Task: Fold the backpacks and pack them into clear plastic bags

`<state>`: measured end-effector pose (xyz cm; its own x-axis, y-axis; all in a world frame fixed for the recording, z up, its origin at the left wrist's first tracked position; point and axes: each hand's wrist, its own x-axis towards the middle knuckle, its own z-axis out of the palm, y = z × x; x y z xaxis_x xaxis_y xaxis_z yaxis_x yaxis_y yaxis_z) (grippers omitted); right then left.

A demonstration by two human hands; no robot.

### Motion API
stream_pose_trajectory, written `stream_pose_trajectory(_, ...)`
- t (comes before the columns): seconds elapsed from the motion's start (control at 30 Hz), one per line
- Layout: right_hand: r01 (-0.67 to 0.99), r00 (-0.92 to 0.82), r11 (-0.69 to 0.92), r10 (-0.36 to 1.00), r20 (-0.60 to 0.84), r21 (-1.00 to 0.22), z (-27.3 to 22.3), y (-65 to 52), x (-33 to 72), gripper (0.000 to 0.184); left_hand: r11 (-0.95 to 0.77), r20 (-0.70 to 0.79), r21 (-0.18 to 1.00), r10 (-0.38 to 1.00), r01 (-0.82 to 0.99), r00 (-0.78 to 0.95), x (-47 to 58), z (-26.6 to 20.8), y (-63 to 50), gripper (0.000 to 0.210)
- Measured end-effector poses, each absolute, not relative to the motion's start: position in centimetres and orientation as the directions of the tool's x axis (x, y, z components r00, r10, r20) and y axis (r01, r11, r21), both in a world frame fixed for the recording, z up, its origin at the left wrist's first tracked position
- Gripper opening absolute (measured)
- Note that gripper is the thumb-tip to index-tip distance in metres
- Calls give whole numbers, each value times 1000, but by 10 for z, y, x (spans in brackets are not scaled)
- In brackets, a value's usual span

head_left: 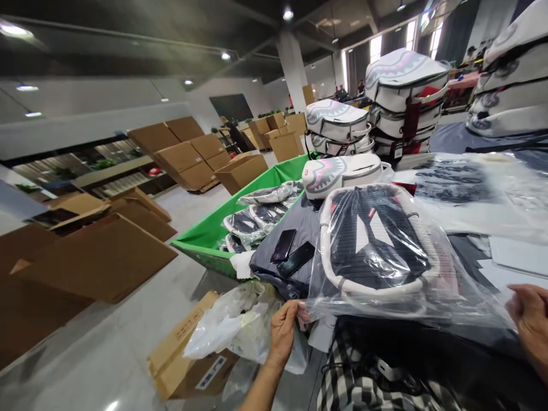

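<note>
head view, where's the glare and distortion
Head view: bright streaks glare off the clear plastic bag over the cream-and-black backpack; head view: the brown cardboard box at left looks stretched and the pale pillar tilts; head view: tall windows wash out white.

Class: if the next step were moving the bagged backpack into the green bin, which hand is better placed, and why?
Probably the left hand: it pinches the clear plastic bag on the side nearer the green bin. The right hand is farther off, with the backpack between it and the bin.
</note>
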<state>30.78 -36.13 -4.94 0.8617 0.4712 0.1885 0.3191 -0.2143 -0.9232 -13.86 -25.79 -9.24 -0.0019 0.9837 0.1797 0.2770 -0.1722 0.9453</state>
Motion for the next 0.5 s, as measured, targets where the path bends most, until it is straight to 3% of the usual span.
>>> stream_pose_trajectory(0.1, 242, 855, -249, 512, 85, -938, -33, -344, 306, 56, -115, 154, 912, 986, 394, -68, -123, -88, -243, 66)
stream_pose_trajectory(0.2, 294, 845, -313, 527, 92, -903, -32, -345, 307, 53, -293, 465, 716, 877, 634, -120, -97, -75, -243, 54)
stream_pose_trajectory(0.27, 308, 839, -275, 530, 124, -911, -35, -350, 307, 51, -478, 630, 508, 774, 717, 70, -72, -63, -250, 48)
stream_pose_trajectory(0.37, 299, 827, -189, 540, 155, -935, -40, -352, 306, 55, -712, 613, 293, 652, 638, 446, -31, -47, -259, 50)
stream_pose_trajectory(0.5, 319, 818, -161, 545, 185, -934, -46, -350, 309, 64, -741, 509, 314, 659, 594, 553, -5, -35, -256, 34)
